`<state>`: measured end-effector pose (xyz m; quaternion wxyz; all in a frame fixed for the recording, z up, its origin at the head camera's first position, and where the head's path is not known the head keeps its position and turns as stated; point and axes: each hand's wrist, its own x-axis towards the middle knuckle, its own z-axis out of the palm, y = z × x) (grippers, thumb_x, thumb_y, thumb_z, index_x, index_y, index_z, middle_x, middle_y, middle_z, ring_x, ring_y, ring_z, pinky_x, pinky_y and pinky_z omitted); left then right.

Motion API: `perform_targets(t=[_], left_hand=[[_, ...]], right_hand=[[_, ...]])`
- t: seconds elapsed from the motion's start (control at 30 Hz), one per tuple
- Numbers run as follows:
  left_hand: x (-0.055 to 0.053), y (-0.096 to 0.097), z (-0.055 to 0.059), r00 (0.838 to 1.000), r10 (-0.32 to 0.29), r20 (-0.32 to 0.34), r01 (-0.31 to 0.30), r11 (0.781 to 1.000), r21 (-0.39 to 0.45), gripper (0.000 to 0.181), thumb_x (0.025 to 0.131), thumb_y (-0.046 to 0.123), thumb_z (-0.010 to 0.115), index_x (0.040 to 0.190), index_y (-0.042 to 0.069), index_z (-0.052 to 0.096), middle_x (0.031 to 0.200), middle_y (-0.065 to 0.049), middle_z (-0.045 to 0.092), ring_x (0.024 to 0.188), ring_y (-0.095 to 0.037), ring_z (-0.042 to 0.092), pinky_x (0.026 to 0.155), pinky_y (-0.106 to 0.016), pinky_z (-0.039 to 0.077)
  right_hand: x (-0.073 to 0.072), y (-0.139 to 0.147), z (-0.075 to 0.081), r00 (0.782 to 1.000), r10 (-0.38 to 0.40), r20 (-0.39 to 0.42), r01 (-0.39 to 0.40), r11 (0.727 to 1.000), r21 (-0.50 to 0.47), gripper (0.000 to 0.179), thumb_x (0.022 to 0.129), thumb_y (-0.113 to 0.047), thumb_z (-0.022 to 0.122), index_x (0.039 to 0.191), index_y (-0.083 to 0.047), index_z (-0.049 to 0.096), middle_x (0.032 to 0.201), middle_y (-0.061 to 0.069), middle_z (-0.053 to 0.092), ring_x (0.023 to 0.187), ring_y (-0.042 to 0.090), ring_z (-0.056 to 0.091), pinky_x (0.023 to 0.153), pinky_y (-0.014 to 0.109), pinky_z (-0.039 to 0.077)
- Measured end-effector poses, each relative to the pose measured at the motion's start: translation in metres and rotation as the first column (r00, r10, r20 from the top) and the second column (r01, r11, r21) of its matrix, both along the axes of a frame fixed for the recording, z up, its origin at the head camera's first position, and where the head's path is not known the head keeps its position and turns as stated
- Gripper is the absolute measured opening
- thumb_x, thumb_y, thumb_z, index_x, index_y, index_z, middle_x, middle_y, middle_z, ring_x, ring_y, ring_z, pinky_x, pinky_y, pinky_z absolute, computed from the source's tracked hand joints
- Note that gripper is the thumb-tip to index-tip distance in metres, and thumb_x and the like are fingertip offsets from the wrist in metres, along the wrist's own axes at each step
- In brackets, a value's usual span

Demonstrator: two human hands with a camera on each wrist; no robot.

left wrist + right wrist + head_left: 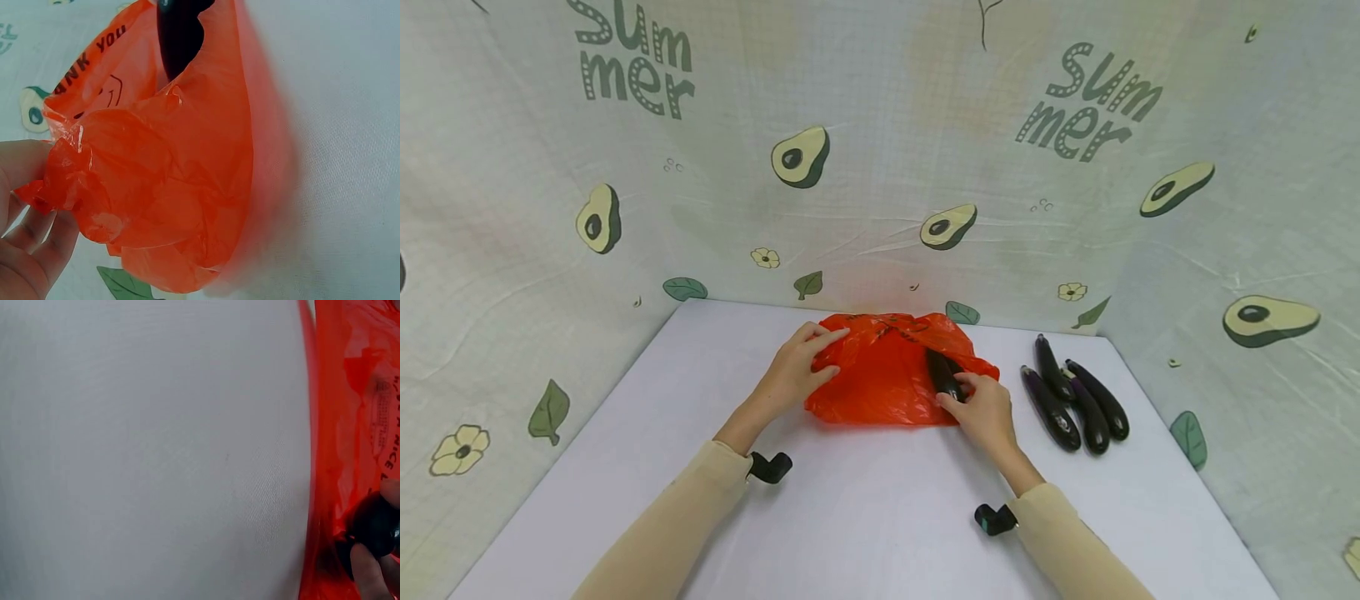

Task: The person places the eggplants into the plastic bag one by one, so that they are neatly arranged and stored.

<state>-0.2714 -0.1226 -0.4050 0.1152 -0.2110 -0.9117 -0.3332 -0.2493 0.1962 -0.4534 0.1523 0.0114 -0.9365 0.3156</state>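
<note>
A red plastic bag [872,379] lies on its side on the white table, its mouth facing right. My left hand [793,367] pinches the bag's crumpled left end between thumb and fingers; the left wrist view shows this hand [31,231] and black lettering on the bag. At the bag's mouth, my right hand [983,412] grips the near end of a dark eggplant [943,375], whose far end reaches inside under the plastic. A second dark shape [342,553] shows beside the held eggplant [375,525] in the right wrist view, partly hidden by fingers.
Several eggplants [1078,404] lie grouped on the table right of the bag. A patterned cloth [880,167] hangs behind and along both sides of the white table [865,517].
</note>
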Motion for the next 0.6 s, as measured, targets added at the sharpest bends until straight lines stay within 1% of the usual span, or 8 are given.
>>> perform_targets(t=[0.13,0.3,0.4,0.6], left_hand=[[0.001,0.0,0.001,1.0,-0.001,-0.008,0.001,1.0,-0.005,0.066,0.082,0.01,0.079,0.142,0.024,0.053,0.118,0.001,0.046,0.105,-0.017,0.05,0.084,-0.032,0.056],[-0.001,0.0,0.001,1.0,-0.011,-0.018,0.011,1.0,-0.01,0.066,0.083,0.011,0.079,0.142,0.024,0.053,0.118,0.002,0.047,0.105,-0.016,0.05,0.084,-0.03,0.055],[-0.001,0.001,0.001,1.0,-0.007,-0.019,0.007,1.0,-0.007,0.066,0.083,0.012,0.079,0.142,0.025,0.053,0.117,0.003,0.046,0.106,-0.016,0.05,0.085,-0.03,0.055],[0.0,0.001,0.001,1.0,-0.001,-0.006,0.001,1.0,-0.002,0.065,0.083,0.012,0.078,0.142,0.025,0.053,0.116,0.002,0.046,0.106,-0.016,0.05,0.086,-0.032,0.055]], right_hand=[[-0.001,-0.001,-0.001,1.0,-0.012,-0.003,0.012,1.0,0.021,0.049,0.077,-0.035,0.083,0.115,-0.006,0.07,0.093,0.01,0.065,0.085,0.025,0.057,0.073,0.038,0.05],[-0.001,-0.002,-0.005,1.0,-0.016,0.021,0.016,1.0,0.021,0.05,0.078,-0.034,0.083,0.116,-0.004,0.07,0.099,0.014,0.063,0.091,0.027,0.055,0.078,0.042,0.051],[-0.002,-0.001,-0.008,1.0,-0.019,0.023,0.018,1.0,0.025,0.049,0.078,-0.033,0.083,0.115,-0.004,0.07,0.099,0.015,0.062,0.09,0.027,0.055,0.079,0.041,0.05],[-0.005,0.0,-0.014,1.0,0.005,0.024,-0.006,0.999,0.048,0.048,0.08,-0.031,0.081,0.116,-0.003,0.067,0.097,0.014,0.061,0.088,0.026,0.054,0.077,0.039,0.05]])
